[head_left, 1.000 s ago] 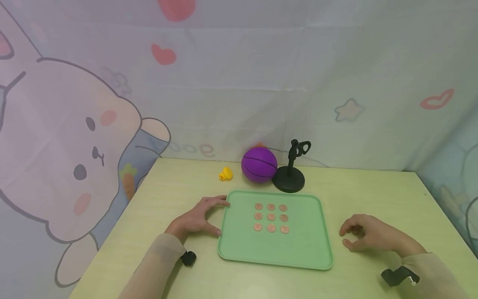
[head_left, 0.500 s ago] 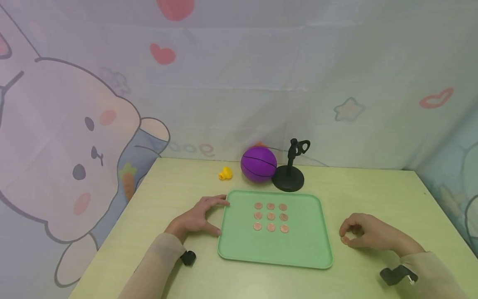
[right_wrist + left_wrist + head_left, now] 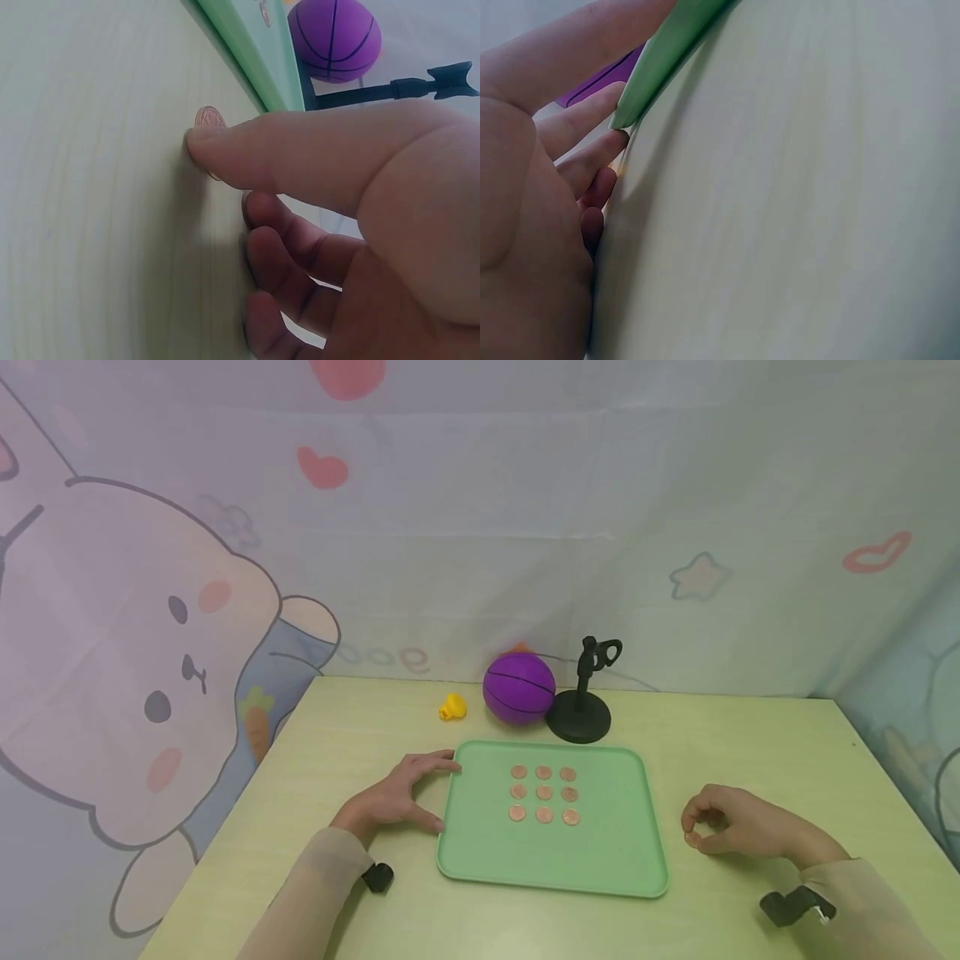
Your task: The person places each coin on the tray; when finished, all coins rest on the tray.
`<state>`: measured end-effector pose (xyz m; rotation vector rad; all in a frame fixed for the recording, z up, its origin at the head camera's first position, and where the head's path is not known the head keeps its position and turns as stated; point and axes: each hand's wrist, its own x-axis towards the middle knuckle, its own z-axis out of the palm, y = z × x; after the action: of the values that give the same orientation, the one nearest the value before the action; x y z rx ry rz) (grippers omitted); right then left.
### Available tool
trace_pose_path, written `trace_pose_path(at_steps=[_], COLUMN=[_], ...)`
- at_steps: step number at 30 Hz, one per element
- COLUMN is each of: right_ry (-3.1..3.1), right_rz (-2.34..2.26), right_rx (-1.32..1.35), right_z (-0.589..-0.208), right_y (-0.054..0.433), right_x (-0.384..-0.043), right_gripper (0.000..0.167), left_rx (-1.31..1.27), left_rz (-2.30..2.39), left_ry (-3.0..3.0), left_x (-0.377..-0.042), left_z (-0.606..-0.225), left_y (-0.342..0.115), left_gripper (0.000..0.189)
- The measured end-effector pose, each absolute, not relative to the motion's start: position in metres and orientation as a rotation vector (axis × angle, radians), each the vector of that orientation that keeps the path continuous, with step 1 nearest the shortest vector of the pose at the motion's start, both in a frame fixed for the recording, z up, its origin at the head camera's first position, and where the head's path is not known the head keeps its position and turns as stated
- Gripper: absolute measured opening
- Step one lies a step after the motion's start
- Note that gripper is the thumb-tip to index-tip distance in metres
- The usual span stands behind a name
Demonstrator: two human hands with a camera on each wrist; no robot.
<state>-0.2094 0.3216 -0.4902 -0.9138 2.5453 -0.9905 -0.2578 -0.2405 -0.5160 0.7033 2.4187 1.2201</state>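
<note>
My left hand (image 3: 393, 791) rests at the left edge of a green tray (image 3: 495, 864), thumb and fingers spread along its rim. In the left wrist view, the fingers (image 3: 585, 116) touch the tray's edge (image 3: 649, 79). Several copper coins (image 3: 543, 792) lie on the tray in neat rows. To the tray's right, my right hand (image 3: 750, 825) pinches one more copper coin (image 3: 692, 840) low over the table. The right wrist view shows the thumb (image 3: 255, 154) across that coin's face; the index finger is mostly hidden there, the other fingers curled close to the tabletop.
Behind the tray stand a purple ball (image 3: 519, 689), a black stand with a round base (image 3: 579, 718) and a small yellow rubber duck (image 3: 453, 707). A printed cloth (image 3: 450, 568) hangs behind the pale wooden table (image 3: 757, 743).
The right thumb and index finger have closed together on a coin, whose edge now shows at the fingertips. My left hand stays at the tray's edge.
</note>
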Motion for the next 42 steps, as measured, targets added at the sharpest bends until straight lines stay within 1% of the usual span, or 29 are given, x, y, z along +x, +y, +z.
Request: trace_pose_path(at_steps=[13, 24, 31, 38, 42], right_ry=[2.550, 2.358, 2.469, 2.631, 2.665], right_rz=[-0.975, -1.128, -1.068, -1.032, -1.029], right_rx=[-0.956, -1.068, -1.020, -0.918, -0.882], right_z=[-0.4869, -0.4908, -0.4900, -0.4881, -0.4879], right_y=[0.3185, 0.3192, 0.3175, 0.3155, 0.3148], right_x=[-0.2079, -0.2137, -0.2107, -0.2088, -0.2085], right_gripper=[0.015, 0.016, 0.019, 0.015, 0.018], left_rx=[0.697, 0.712, 0.707, 0.701, 0.697], left_rz=[1.219, 1.207, 1.210, 1.217, 1.208], left_ry=[2.410, 2.427, 2.426, 2.421, 2.421], left_x=[-0.2568, -0.2570, -0.2570, -0.2572, -0.2573], left_z=[-0.5142, -0.5152, -0.5151, -0.5149, -0.5151], left_y=[-0.2408, -0.2409, -0.2396, -0.2401, -0.2399], left_gripper=[0.085, 0.085, 0.084, 0.083, 0.083])
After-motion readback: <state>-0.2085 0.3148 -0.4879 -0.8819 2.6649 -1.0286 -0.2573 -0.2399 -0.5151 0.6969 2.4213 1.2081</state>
